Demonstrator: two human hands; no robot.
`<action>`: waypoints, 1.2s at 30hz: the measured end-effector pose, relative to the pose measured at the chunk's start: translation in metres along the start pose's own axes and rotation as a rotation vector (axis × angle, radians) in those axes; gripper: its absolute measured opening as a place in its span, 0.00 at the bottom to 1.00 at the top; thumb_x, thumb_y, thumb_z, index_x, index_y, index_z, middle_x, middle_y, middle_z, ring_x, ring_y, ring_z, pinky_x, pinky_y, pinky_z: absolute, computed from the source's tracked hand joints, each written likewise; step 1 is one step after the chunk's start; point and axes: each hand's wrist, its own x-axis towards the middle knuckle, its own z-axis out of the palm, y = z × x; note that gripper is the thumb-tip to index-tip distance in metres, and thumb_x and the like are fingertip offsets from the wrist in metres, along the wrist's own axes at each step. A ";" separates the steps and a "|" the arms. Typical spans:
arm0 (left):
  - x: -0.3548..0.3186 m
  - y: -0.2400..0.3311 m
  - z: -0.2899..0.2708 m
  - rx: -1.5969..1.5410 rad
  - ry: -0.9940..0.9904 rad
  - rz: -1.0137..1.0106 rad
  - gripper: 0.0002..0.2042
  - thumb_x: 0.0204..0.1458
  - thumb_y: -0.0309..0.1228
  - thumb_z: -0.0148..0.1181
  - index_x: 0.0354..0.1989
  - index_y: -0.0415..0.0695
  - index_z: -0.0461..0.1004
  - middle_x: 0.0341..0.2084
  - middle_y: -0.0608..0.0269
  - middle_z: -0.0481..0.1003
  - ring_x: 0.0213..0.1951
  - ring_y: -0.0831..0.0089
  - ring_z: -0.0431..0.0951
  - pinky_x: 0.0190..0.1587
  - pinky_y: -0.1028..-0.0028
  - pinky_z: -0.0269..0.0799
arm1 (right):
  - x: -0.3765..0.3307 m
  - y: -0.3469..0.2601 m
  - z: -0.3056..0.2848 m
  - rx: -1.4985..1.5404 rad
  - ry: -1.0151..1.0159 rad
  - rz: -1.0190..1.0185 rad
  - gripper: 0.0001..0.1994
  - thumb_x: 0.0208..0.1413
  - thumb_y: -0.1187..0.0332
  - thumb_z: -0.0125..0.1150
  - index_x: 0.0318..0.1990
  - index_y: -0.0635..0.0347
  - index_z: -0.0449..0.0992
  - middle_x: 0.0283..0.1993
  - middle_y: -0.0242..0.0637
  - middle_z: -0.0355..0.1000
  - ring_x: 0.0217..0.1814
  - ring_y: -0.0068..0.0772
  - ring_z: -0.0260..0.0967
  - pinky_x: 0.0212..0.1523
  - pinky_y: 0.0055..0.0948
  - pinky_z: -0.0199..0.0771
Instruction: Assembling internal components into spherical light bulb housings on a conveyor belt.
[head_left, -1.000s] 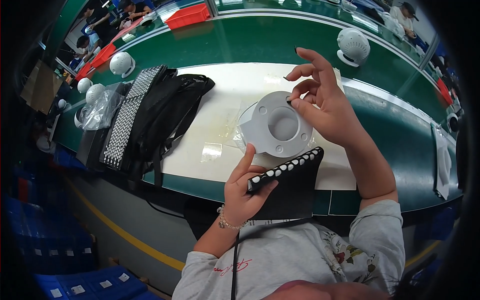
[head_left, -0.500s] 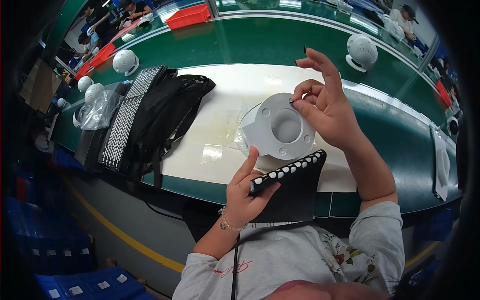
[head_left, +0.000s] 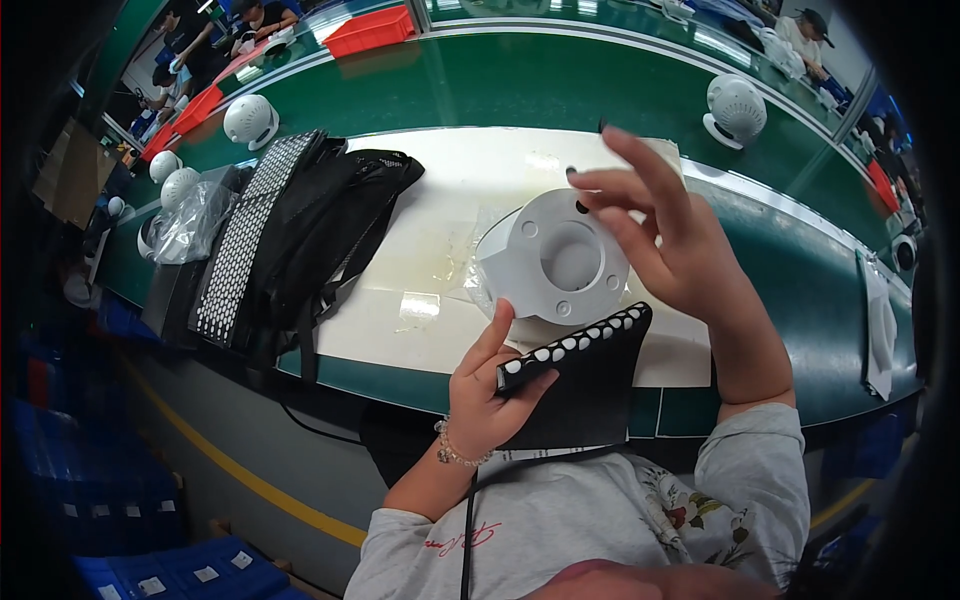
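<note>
A white round appliance base point(head_left: 530, 262) lies upside down on clear plastic film, its ring facing up with a deep central hollow and small round recesses. In the recess at its upper right sits a black round pad point(head_left: 582, 207). My right hand point(head_left: 670, 240) is over that side, fingers spread, the thumb close to the pad. Small dark bits, seemingly more pads, cling to two of its fingertips. My left hand point(head_left: 490, 395) grips a folded black sheet of adhesive pads point(head_left: 580, 390), white dots lining its bent upper edge, just in front of the base.
Left of the base, black pad sheets with white holes point(head_left: 250, 240) lie heaped beside a clear plastic bag point(head_left: 190, 220). White rounded appliances point(head_left: 250, 122) point(head_left: 736, 110) stand on the green belt beyond. A red bin point(head_left: 368, 32) and people working are farther back.
My right hand has loosened its pinch at the upper-right recess and its fingers have spread, leaving a black pad there. My left hand keeps hold of the sheet.
</note>
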 end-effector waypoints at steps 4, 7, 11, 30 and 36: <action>0.000 0.001 -0.001 -0.006 -0.025 -0.004 0.09 0.34 0.20 0.64 0.25 0.34 0.71 0.54 0.42 0.58 0.23 0.77 0.71 0.29 0.80 0.68 | -0.004 0.027 -0.015 0.190 0.182 0.011 0.30 0.49 0.80 0.48 0.60 0.54 0.46 0.49 0.43 0.65 0.47 0.34 0.67 0.42 0.27 0.67; 0.000 0.004 -0.003 0.119 -0.074 -0.058 0.09 0.33 0.20 0.65 0.23 0.33 0.70 0.54 0.41 0.58 0.22 0.75 0.72 0.28 0.78 0.68 | 0.001 0.097 -0.039 -0.131 0.397 0.140 0.29 0.46 0.77 0.54 0.57 0.56 0.52 0.46 0.39 0.65 0.47 0.29 0.64 0.48 0.27 0.62; -0.003 0.008 -0.002 0.045 -0.046 -0.164 0.18 0.35 0.20 0.65 0.37 0.29 0.68 0.24 0.67 0.68 0.23 0.84 0.63 0.33 0.83 0.61 | -0.031 0.212 -0.073 -0.726 0.249 0.256 0.28 0.44 0.72 0.57 0.55 0.53 0.56 0.47 0.40 0.63 0.49 0.38 0.62 0.50 0.33 0.60; -0.012 -0.003 -0.004 0.135 -0.036 -0.149 0.12 0.32 0.19 0.66 0.27 0.34 0.71 0.41 0.51 0.71 0.28 0.67 0.76 0.36 0.73 0.70 | -0.066 0.373 -0.164 -0.854 0.110 0.668 0.35 0.47 0.46 0.50 0.61 0.40 0.44 0.64 0.34 0.42 0.65 0.43 0.42 0.61 0.45 0.44; -0.012 -0.007 -0.003 0.025 0.035 -0.177 0.14 0.32 0.19 0.65 0.31 0.33 0.71 0.49 0.48 0.65 0.29 0.70 0.75 0.37 0.75 0.70 | -0.083 0.339 -0.155 -0.944 0.259 0.691 0.34 0.48 0.47 0.49 0.61 0.42 0.44 0.64 0.38 0.44 0.65 0.43 0.42 0.61 0.44 0.42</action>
